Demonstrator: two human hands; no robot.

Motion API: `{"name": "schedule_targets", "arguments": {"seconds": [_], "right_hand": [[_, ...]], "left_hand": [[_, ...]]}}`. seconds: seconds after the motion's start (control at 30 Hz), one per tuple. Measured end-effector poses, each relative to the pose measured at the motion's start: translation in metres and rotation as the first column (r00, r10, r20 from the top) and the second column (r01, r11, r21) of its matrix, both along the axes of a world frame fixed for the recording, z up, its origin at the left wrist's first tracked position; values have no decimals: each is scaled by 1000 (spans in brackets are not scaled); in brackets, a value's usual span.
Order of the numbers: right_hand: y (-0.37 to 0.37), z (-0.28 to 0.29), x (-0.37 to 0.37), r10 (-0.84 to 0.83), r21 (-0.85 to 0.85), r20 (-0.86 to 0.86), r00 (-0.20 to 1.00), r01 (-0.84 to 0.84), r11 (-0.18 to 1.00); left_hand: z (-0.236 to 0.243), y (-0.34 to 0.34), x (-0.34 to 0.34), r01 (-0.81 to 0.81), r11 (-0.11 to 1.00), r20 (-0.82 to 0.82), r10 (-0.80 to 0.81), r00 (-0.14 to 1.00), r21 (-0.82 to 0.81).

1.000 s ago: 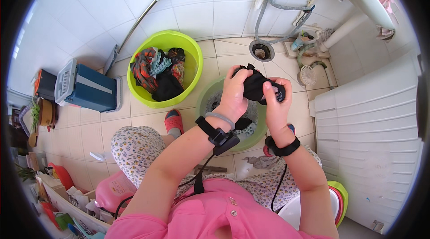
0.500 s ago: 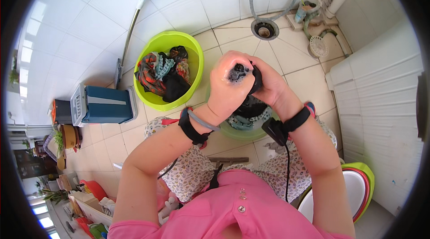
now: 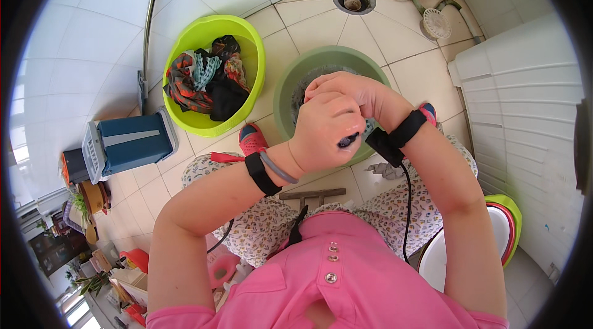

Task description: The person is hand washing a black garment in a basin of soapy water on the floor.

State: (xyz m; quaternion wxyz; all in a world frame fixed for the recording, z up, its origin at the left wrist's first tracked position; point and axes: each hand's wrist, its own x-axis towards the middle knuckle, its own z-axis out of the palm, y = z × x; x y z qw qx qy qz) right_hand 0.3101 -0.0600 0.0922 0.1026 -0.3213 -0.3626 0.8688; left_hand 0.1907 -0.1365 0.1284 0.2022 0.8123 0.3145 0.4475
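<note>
Both my hands are bunched together over a light green basin [image 3: 289,76] holding greyish, sudsy contents. My left hand [image 3: 324,122] is a wet fist round a black cloth [image 3: 349,141], with only a small dark bit showing at its lower side. Just behind it, my right hand [image 3: 364,94] curls closed against the same bundle, its fingertips partly hidden. To the left stands a lime-green tub [image 3: 256,70] with mixed dark, patterned and turquoise clothes [image 3: 221,100] inside.
A blue mop bucket [image 3: 130,134] and upright pole [image 3: 148,33] are at the left wall. A round drain [image 3: 353,2] and hoses lie at the back. A large white ribbed panel [image 3: 506,113] borders the right, above stacked basins [image 3: 513,224] at lower right.
Since a second ago my hands have twisted and closed more tightly over the black cloth, hiding most of it. The view has shifted, showing more of the green basin's rim.
</note>
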Motion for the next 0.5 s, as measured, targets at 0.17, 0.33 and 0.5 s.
{"name": "schedule_targets", "arguments": {"seconds": [0.17, 0.33, 0.5], "right_hand": [[-5, -4, -4, 73, 113, 73, 995, -81, 990], [-8, -5, -5, 93, 131, 185, 978, -118, 984], [-8, 14, 1, -388, -156, -102, 916, 371, 916]], "left_hand": [[-9, -8, 0, 78, 996, -132, -73, 989, 36], [-14, -6, -2, 158, 986, -185, -145, 972, 57], [3, 15, -20, -82, 994, 3, 82, 997, 68]]}}
